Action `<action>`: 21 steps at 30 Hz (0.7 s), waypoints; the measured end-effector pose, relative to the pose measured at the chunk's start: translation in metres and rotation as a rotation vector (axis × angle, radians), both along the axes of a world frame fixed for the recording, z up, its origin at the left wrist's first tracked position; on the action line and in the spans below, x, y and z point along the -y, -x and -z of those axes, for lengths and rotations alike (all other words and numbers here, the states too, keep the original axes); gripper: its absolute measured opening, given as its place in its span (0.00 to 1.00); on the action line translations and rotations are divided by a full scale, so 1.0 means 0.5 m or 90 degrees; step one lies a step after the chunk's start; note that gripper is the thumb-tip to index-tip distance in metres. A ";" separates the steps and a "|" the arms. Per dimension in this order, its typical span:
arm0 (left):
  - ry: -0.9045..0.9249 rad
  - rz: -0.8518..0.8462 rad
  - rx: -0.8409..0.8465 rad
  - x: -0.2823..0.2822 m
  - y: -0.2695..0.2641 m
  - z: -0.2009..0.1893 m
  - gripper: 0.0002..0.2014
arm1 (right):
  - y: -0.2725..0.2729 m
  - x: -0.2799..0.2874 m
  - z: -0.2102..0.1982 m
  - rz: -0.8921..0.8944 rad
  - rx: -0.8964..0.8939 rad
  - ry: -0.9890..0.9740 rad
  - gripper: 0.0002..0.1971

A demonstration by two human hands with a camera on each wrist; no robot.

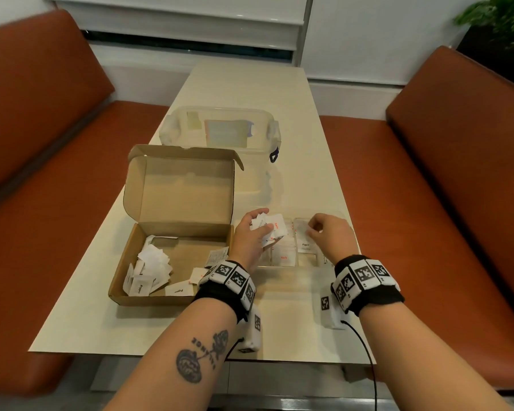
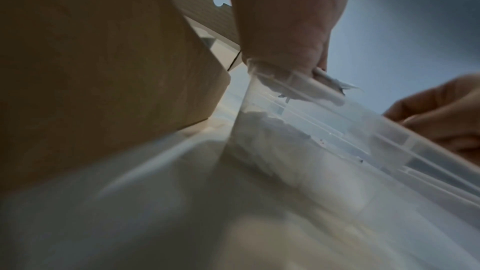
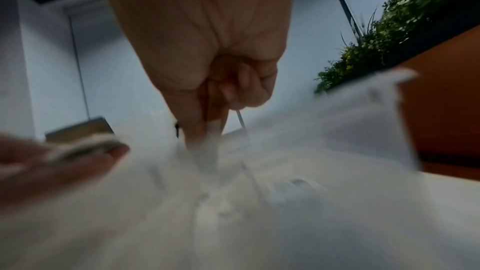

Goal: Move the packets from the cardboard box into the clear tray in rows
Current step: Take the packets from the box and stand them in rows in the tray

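The open cardboard box [image 1: 187, 253] lies left of centre with several white packets [image 1: 152, 262] loose inside. To its right sits the clear tray [image 1: 307, 260], where salt and pepper packets [image 1: 284, 253] lie flat in rows. My left hand [image 1: 257, 223] hovers over the tray's left part and grips a bunch of packets [image 2: 332, 85]. My right hand [image 1: 315, 229] is over the tray's right part, fingers curled, thumb and forefinger pinching one packet [image 3: 213, 143] down at the tray. The right wrist view is blurred, and the left hand [image 3: 52, 161] shows at its left edge.
A clear lidded storage tub [image 1: 220, 129] stands behind the box on the cream table [image 1: 250, 84]. Orange benches [image 1: 428, 203] flank the table on both sides. A potted plant [image 1: 502, 16] is at the far right. A black cable [image 1: 365, 351] hangs from my right wrist.
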State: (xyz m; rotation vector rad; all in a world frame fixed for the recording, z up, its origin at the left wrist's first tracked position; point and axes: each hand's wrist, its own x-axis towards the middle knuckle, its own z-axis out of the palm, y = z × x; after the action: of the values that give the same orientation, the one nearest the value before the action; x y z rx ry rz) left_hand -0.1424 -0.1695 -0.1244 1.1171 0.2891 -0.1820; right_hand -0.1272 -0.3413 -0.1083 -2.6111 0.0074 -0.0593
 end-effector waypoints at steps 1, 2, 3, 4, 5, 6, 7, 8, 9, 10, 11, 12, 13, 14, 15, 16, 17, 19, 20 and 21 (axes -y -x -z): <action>0.010 -0.002 -0.001 -0.001 0.000 0.000 0.16 | -0.002 -0.007 -0.008 -0.015 -0.008 -0.033 0.03; 0.019 -0.006 -0.001 -0.002 0.001 -0.001 0.16 | -0.002 -0.016 -0.014 -0.042 -0.034 -0.060 0.03; 0.027 -0.009 0.000 -0.002 0.001 -0.001 0.16 | -0.002 -0.026 -0.018 -0.073 -0.074 -0.073 0.03; 0.033 -0.009 0.001 -0.003 0.002 -0.002 0.16 | -0.001 -0.034 -0.018 -0.101 -0.116 -0.068 0.03; 0.038 -0.007 0.001 -0.004 0.002 -0.003 0.15 | 0.000 -0.042 -0.016 -0.124 -0.155 -0.048 0.03; 0.041 -0.004 0.001 -0.004 0.002 -0.003 0.15 | 0.001 -0.048 -0.010 -0.138 -0.184 -0.020 0.04; 0.042 -0.002 0.000 -0.004 0.003 -0.004 0.15 | 0.002 -0.052 -0.003 -0.145 -0.202 0.004 0.05; 0.040 0.000 0.000 -0.004 0.003 -0.004 0.15 | 0.003 -0.056 0.003 -0.147 -0.208 0.022 0.05; 0.038 0.001 0.001 -0.004 0.003 -0.005 0.15 | 0.004 -0.058 0.010 -0.148 -0.205 0.039 0.06; 0.035 0.003 0.001 -0.003 0.002 -0.005 0.16 | 0.004 -0.062 0.016 -0.153 -0.198 0.057 0.06; 0.033 0.003 0.002 -0.003 0.002 -0.004 0.16 | 0.005 -0.065 0.021 -0.160 -0.193 0.076 0.07; 0.033 0.004 0.002 -0.003 0.001 -0.004 0.16 | 0.005 -0.068 0.024 -0.168 -0.189 0.094 0.07; 0.032 0.005 0.001 -0.003 0.001 -0.003 0.16 | 0.006 -0.070 0.027 -0.174 -0.185 0.107 0.07; 0.030 0.006 0.000 -0.003 0.000 -0.003 0.16 | 0.006 -0.071 0.028 -0.176 -0.179 0.112 0.06; 0.026 0.006 0.001 -0.003 -0.001 -0.002 0.16 | 0.007 -0.072 0.029 -0.173 -0.174 0.111 0.05; 0.021 0.006 0.002 -0.003 -0.001 -0.001 0.16 | 0.008 -0.072 0.030 -0.170 -0.168 0.104 0.05; 0.016 0.006 0.003 -0.002 -0.002 0.000 0.16 | 0.011 -0.071 0.030 -0.165 -0.165 0.095 0.07; 0.012 0.004 0.002 -0.002 -0.004 0.002 0.16 | 0.015 -0.071 0.035 -0.161 -0.164 0.085 0.11; 0.011 0.003 0.001 -0.002 -0.005 0.003 0.16 | 0.018 -0.070 0.037 -0.158 -0.164 0.085 0.12; 0.010 0.004 -0.001 -0.002 -0.005 0.004 0.16 | 0.019 -0.071 0.039 -0.151 -0.166 0.085 0.13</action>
State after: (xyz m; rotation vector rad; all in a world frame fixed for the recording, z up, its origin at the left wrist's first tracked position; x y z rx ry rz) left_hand -0.1399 -0.1684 -0.1265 1.1030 0.2841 -0.1906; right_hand -0.1368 -0.3058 -0.1278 -2.7134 -0.2211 0.3755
